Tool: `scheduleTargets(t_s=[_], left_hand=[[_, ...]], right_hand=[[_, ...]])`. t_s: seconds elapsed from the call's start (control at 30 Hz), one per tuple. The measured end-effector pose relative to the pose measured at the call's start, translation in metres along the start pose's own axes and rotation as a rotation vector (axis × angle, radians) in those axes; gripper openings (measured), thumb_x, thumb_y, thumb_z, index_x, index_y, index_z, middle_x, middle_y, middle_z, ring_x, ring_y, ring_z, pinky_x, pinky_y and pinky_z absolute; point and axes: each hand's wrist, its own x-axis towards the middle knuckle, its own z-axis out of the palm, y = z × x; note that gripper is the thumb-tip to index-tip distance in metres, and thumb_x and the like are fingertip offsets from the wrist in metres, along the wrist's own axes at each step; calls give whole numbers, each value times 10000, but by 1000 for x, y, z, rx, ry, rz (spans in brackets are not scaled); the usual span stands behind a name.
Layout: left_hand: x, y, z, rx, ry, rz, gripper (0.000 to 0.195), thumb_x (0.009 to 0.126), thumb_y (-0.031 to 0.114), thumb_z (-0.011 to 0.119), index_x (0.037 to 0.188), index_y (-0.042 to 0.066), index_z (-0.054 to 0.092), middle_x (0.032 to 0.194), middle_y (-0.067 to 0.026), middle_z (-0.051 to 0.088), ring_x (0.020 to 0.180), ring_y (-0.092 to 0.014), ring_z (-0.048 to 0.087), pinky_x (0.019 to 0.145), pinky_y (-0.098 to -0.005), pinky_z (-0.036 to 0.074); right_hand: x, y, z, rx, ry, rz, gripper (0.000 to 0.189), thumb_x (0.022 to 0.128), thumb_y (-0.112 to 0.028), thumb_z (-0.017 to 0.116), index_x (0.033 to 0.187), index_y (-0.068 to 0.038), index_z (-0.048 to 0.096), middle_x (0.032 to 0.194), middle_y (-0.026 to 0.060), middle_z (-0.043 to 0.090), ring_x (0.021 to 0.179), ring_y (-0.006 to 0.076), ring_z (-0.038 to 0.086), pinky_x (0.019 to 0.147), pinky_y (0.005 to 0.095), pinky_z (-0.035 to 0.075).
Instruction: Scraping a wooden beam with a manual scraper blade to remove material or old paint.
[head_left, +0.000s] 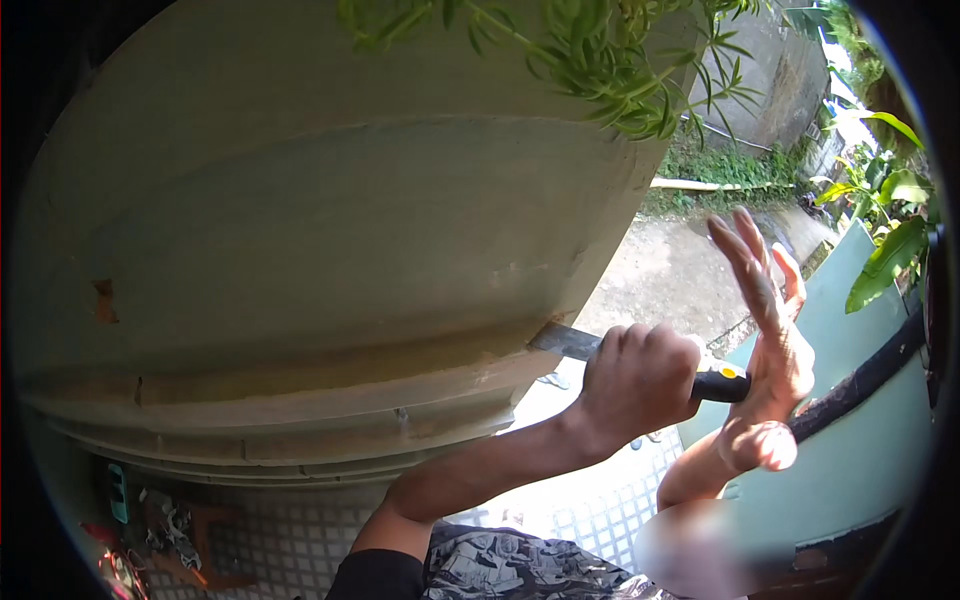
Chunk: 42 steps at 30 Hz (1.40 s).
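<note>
My left hand (641, 371) is closed around the handle of a flat-bladed chisel (568, 342), with a black butt end (724, 386) that carries a yellow dot. Its steel tip meets the pale painted wall (360, 225) near the right edge, just above a yellowish band of moulding (322, 352). Beside the butt of the handle is my right hand (772, 352), palm towards it and fingers spread upward. It grips nothing; whether the palm touches the handle I cannot tell.
Green plant stems (622, 67) hang over the wall's top. A dark curved pipe (862, 394) crosses a pale green panel (825, 465) at right. Below are a tiled floor (292, 536) and a small wooden stool (214, 547) holding a crumpled cloth (172, 525).
</note>
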Motion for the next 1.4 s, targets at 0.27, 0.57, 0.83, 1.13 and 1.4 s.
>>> scheduleTargets(t_s=[0.27, 0.57, 0.83, 1.13, 1.4], left_hand=[[-12, -6, 4, -71, -16, 134, 220, 741, 258, 668, 781, 57, 590, 664, -89, 558, 654, -281, 582, 625, -385, 464], [-25, -12, 6, 138, 264, 162, 446, 745, 171, 723, 1121, 131, 487, 1119, -105, 482, 1060, -251, 487, 869, -422, 275], [-158, -51, 1, 295, 523, -169, 296, 747, 76, 645, 1018, 128, 540, 1158, -96, 493, 1104, -278, 438, 940, -412, 314], [-192, -87, -75, 704, 545, -29, 310, 812, -4, 554, 1101, 93, 498, 1319, -175, 441, 1253, -345, 394, 1010, -449, 353], [-163, -129, -160, 1015, 425, 95, 317, 940, 270, 421, 1129, 62, 568, 1182, -168, 583, 1075, -328, 555, 887, -435, 414]], right_hand=[[-58, 43, 29, 350, 194, 62, 921, 717, -618, 679, 1326, 12, 394, 1246, 240, 476, 1157, 344, 512, 1001, 451, 393], [-75, 64, 58, 633, 449, 170, 437, 1015, -451, 334, 814, -100, 500, 819, 143, 616, 883, 320, 606, 895, 464, 403], [-72, 60, 50, 1100, 518, 22, 389, 987, -432, 430, 772, -111, 381, 510, 7, 397, 375, 93, 385, 429, 264, 443], [-66, 65, 95, 1238, 264, 58, 276, 1010, -317, 444, 812, -128, 408, 551, -33, 357, 441, 82, 351, 488, 241, 373], [-58, 82, 104, 1690, 245, 174, 311, 1003, -240, 425, 717, -129, 375, 471, -37, 328, 380, 93, 309, 400, 248, 291]])
